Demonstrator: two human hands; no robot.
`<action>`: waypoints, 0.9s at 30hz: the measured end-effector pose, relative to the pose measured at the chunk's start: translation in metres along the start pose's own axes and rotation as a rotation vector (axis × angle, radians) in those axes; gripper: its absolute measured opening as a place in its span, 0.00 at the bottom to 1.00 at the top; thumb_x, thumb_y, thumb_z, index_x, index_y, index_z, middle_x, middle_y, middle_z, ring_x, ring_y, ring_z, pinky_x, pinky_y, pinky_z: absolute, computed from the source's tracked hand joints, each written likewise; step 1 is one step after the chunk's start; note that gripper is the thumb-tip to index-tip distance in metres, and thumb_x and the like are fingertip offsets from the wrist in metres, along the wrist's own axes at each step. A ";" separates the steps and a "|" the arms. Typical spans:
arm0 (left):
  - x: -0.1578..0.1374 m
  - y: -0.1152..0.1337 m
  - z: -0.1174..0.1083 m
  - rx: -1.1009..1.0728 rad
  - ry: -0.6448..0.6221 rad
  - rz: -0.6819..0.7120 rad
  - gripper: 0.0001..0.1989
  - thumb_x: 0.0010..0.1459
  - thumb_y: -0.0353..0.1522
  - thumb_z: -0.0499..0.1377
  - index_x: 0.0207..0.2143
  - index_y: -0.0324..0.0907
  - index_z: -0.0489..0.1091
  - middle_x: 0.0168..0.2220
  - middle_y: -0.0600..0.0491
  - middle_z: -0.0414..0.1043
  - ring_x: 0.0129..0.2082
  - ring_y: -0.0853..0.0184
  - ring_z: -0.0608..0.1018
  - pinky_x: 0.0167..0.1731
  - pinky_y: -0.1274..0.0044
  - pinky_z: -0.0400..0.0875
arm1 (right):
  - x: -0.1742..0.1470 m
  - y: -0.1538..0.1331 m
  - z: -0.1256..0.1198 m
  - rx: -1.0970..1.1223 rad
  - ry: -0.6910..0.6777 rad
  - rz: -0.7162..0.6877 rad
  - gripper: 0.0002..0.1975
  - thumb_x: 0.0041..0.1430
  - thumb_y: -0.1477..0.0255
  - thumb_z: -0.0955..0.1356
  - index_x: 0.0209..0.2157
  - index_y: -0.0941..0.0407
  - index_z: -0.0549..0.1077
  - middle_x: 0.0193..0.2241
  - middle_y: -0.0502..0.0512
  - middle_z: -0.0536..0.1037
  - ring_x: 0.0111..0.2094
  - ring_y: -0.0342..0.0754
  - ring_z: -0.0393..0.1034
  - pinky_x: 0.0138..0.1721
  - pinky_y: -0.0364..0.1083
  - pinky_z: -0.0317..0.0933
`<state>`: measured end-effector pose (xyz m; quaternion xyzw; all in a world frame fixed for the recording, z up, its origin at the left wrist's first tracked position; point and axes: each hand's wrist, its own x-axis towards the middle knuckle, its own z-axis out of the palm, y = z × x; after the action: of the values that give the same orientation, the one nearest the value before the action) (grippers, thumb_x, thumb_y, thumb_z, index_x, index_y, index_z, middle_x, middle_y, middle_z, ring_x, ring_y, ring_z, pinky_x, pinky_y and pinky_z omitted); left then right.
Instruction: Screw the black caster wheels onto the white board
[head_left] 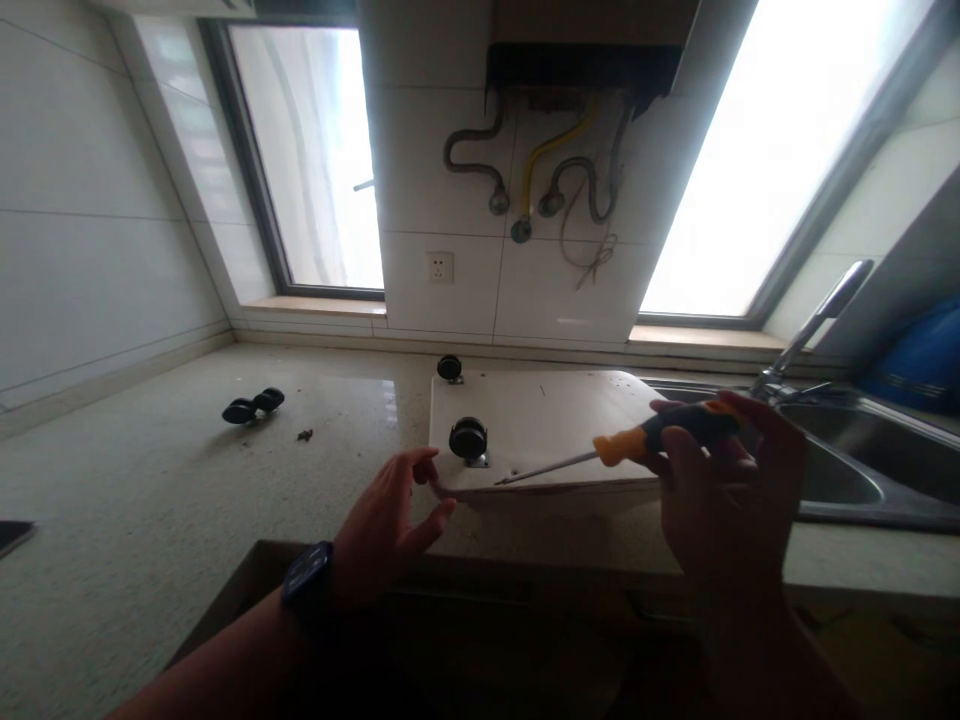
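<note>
While in right hand [724, 510], screwdriver [621, 446] aslant.

White board [555, 410] as landmark. Free passage: from above, over its middle; also across the tabletop [367, 395] just left of it, as far as small hardware [304, 436] and loose casters [241, 410]. Obstacles: near caster [468, 438] and far caster [449, 367], standing at its left end; left hand [390, 515], near left corner; screwdriver [622, 446] and right hand [724, 490], near right; faucet [814, 320], beyond its right end; wall [465, 315], behind.
</note>
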<state>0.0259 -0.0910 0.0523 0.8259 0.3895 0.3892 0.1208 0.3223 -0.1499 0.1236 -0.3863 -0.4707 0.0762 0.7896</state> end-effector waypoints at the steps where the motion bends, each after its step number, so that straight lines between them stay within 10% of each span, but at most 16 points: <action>1: -0.001 -0.009 0.006 -0.033 0.003 -0.061 0.23 0.66 0.38 0.59 0.59 0.45 0.55 0.45 0.48 0.70 0.39 0.61 0.75 0.39 0.65 0.75 | 0.009 0.000 0.004 0.012 -0.041 -0.031 0.28 0.55 0.72 0.76 0.56 0.45 0.68 0.45 0.55 0.79 0.50 0.56 0.77 0.36 0.51 0.80; 9: -0.015 -0.048 0.034 -0.364 -0.155 -0.151 0.25 0.71 0.41 0.50 0.65 0.47 0.46 0.51 0.45 0.69 0.44 0.61 0.75 0.43 0.65 0.71 | 0.045 -0.001 0.044 0.014 -0.326 -0.161 0.27 0.57 0.75 0.74 0.56 0.46 0.67 0.44 0.53 0.79 0.45 0.51 0.79 0.36 0.48 0.80; 27: -0.012 -0.046 0.029 -0.679 -0.218 -0.238 0.25 0.72 0.43 0.49 0.65 0.49 0.47 0.55 0.46 0.68 0.45 0.62 0.73 0.49 0.65 0.67 | 0.064 -0.003 0.078 -0.091 -0.654 -0.028 0.27 0.58 0.68 0.73 0.56 0.48 0.61 0.49 0.55 0.75 0.44 0.51 0.77 0.38 0.50 0.77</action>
<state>0.0175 -0.0660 0.0033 0.7243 0.3163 0.3893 0.4731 0.2937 -0.0795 0.1897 -0.3696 -0.7076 0.1643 0.5794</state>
